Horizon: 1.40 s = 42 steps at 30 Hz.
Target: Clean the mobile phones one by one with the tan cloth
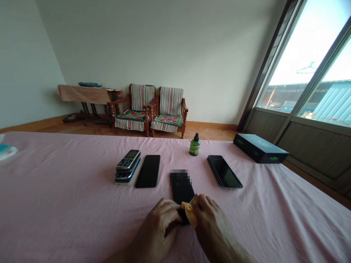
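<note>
A black smartphone (183, 191) lies on the pink cloth in front of me, its far end blurred out. My left hand (161, 221) grips the near left edge of this phone, fingers curled. Bunched in my right hand (210, 215) is a yellow-orange cloth (190, 213), pressed against the phone's near right part. Left of the phone lies another dark smartphone (148, 171), and beyond that a stack of phones with a keypad phone (128, 160) on top. To the right sits a small stack of dark smartphones (225, 171). My fingertips are partly hidden.
A green spray bottle (195, 145) with a black top stands behind the phones. A flat black box (260, 148) rests at the right rear of the pink-covered surface (68, 190). Farther off are two wooden chairs (167, 106) and a cloth-covered table (85, 95). A white-and-teal object (7, 150) shows far left.
</note>
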Available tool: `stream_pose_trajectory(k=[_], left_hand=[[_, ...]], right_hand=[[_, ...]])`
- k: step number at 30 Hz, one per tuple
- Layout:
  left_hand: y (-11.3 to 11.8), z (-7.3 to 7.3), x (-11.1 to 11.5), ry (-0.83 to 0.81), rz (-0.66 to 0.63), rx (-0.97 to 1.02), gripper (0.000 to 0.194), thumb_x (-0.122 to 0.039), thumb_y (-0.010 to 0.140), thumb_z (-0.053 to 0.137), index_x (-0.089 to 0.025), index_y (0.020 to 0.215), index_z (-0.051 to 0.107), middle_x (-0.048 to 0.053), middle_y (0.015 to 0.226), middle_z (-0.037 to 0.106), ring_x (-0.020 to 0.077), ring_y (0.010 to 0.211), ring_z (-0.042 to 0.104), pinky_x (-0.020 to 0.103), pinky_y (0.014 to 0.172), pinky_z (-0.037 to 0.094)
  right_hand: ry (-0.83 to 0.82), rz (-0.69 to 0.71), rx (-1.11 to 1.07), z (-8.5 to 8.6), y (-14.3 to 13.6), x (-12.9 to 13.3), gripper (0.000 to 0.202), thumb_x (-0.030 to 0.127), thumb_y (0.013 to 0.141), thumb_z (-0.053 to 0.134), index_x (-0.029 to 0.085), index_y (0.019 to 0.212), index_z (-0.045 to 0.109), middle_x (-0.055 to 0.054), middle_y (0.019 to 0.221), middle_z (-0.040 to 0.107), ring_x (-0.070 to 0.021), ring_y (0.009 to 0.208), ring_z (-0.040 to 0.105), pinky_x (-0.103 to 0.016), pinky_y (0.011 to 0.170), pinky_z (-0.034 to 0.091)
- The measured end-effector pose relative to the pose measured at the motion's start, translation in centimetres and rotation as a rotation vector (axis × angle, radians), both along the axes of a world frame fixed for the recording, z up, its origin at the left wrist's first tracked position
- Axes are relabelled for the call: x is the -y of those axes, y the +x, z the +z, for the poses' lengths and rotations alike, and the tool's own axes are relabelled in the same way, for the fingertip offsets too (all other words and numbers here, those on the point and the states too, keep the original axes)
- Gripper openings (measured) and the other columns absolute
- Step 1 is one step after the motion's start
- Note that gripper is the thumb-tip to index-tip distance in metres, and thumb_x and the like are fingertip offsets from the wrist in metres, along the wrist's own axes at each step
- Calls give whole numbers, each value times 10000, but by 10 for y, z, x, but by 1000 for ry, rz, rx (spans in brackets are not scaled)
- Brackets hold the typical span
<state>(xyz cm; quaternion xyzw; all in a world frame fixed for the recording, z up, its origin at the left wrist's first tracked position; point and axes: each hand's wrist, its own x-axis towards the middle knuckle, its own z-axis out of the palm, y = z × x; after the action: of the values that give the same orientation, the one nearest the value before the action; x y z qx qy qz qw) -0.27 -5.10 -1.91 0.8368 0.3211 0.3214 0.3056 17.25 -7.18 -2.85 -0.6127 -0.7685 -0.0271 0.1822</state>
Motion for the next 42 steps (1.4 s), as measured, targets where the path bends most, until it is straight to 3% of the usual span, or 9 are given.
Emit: stream_pose_trajectory(k=[4,9,13,17,22,26,30,34,42], left_hand=[[-1,2,1,19,31,-24,279,40,725,565,-190,834,680,71,1045,669,226,1034,581,339,901,481],[-3,5,1,29,22,-37,291,53,711,565,-180,831,691,89,1058,679,230,1026,586,342,883,487],[-4,5,2,32,21,-37,291,55,712,567,-177,832,693,93,1057,682,229,1022,590,346,882,487],[-4,2,1,44,22,-22,290,45,722,558,-187,838,690,87,1058,677,227,1022,588,351,883,487],[-3,0,0,50,15,4,286,44,729,543,-188,830,678,79,1040,671,224,1017,586,344,874,488],[-2,-1,-1,69,12,10,287,52,730,534,-191,818,658,71,1036,664,217,1019,580,337,875,484],[-2,0,-2,59,12,-5,286,61,727,533,-185,817,648,73,1057,657,215,1031,574,332,888,474],[-1,1,-1,41,4,-9,291,70,728,535,-188,812,639,59,1055,656,205,1021,574,315,886,467],[-1,4,0,8,25,-26,277,67,725,550,-193,790,624,41,1069,637,192,1026,567,291,898,452]], right_hand=[[9,-3,-66,0,5,-30,234,-1,821,487,176,859,636,-68,864,612,-189,791,572,-275,684,409],[26,7,-135,3,7,-72,253,55,871,457,159,702,613,-55,822,579,-156,761,546,-248,639,363],[27,24,-183,8,7,-85,299,81,893,434,143,665,618,-52,790,573,-145,746,544,-244,648,360],[6,54,-202,10,12,-75,290,75,869,453,148,654,634,-35,761,572,-127,697,549,-230,623,365],[41,143,-241,-1,21,-41,263,29,825,466,165,664,625,-33,742,561,-141,700,554,-238,613,383],[34,185,-268,-6,26,-23,261,47,865,445,184,785,653,-42,795,578,-154,722,565,-251,617,410],[-22,185,-253,5,24,-22,241,51,859,478,186,786,664,-49,816,582,-166,753,563,-261,654,428],[-28,125,-214,13,15,-24,164,159,846,593,173,685,624,-57,786,574,-186,765,553,-279,674,428],[68,71,-187,0,10,-22,148,213,847,595,168,706,598,-70,785,565,-195,774,531,-291,684,396]])
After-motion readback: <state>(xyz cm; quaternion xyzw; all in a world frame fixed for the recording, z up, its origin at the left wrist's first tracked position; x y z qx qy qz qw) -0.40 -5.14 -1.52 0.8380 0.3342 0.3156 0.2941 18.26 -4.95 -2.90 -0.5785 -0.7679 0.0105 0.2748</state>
